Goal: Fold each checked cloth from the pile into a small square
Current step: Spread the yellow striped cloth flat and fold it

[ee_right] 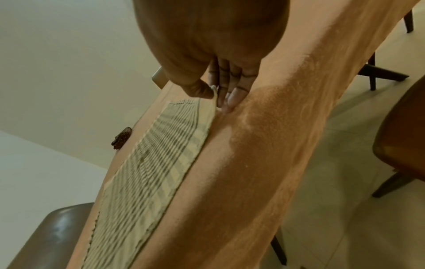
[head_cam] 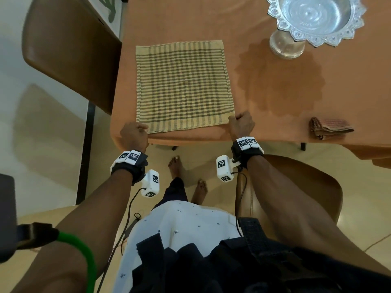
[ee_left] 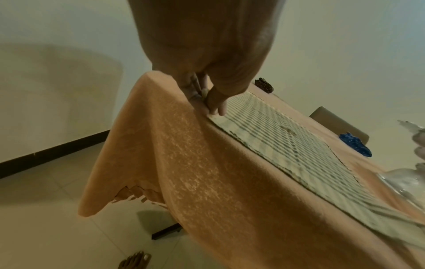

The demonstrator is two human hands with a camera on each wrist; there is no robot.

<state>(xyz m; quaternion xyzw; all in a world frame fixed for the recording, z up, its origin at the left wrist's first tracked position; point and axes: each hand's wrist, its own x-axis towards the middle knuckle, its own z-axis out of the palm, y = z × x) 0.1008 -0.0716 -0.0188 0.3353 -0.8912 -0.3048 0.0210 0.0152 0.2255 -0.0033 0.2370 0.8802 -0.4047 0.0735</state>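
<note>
Checked cloth (head_cam: pixel 184 85): spread flat on orange tablecloth (head_cam: pixel 275 85). Left hand (head_cam: pixel 133 134) pinches near-left corner; right hand (head_cam: pixel 241 123) pinches near-right corner. Silver bowl (head_cam: pixel 315 17) far right.

Orange tablecloth (head_cam: pixel 275 85) covers the table. Silver pedestal bowl (head_cam: pixel 313 15) stands at the tablecloth's far right. Brown chair (head_cam: pixel 69 47) stands left of the tablecloth.
</note>
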